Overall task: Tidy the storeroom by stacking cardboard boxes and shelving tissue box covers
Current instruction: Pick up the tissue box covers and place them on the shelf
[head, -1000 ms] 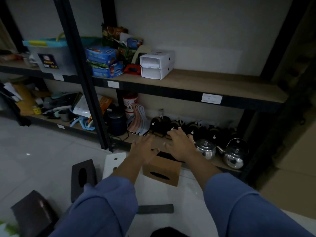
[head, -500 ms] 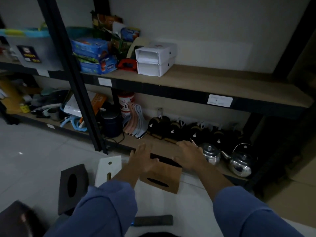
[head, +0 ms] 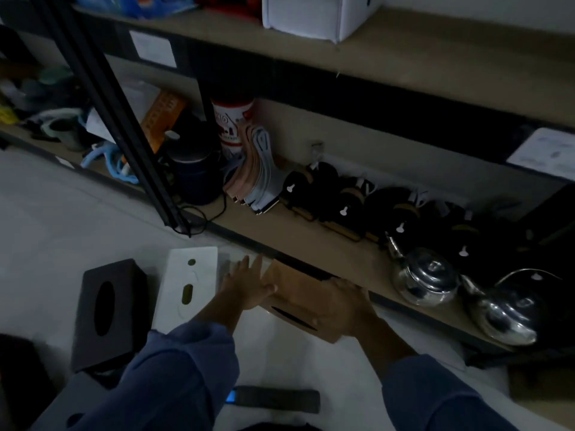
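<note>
Clamps the tan cover (head: 298,293) between both hands, tilted, low at the lip of the bottom shelf (head: 280,227), not yet set on it. Left hand (head: 245,287): fingers straight, flat against the cover's left side, thumb over the top. Right hand (head: 345,304): laid over the right end, too dim to tell flat from curled. Probably early to midway. Left to shelve: black cover (head: 105,306) and white cover (head: 186,287), on the floor beside the left hand. Bare board free left of the kettles (head: 426,276). Box stacking: impossible to judge from here.
</note>
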